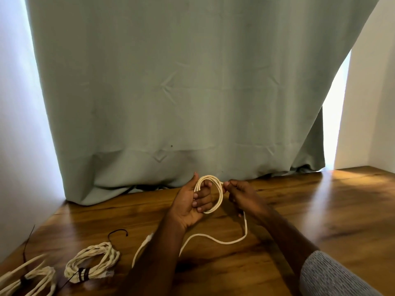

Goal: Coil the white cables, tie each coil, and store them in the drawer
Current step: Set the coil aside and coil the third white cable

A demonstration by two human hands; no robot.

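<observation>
My left hand (195, 201) holds a small coil of white cable (219, 194) above the wooden table (320, 210), its fingers curled through the loops. My right hand (241, 194) pinches the same cable at the coil's right side. The loose tail (213, 238) runs from under my right hand down onto the table and curves left beneath my left forearm. A finished coil bound with a dark tie (92, 261) lies at the lower left. Another tied coil (30, 280) sits at the bottom left corner, partly cut off. No drawer is in view.
A grey-green curtain (192, 92) hangs behind the table down to its back edge. A loose black tie (117, 232) lies on the table near the finished coil. White walls stand at the left and right.
</observation>
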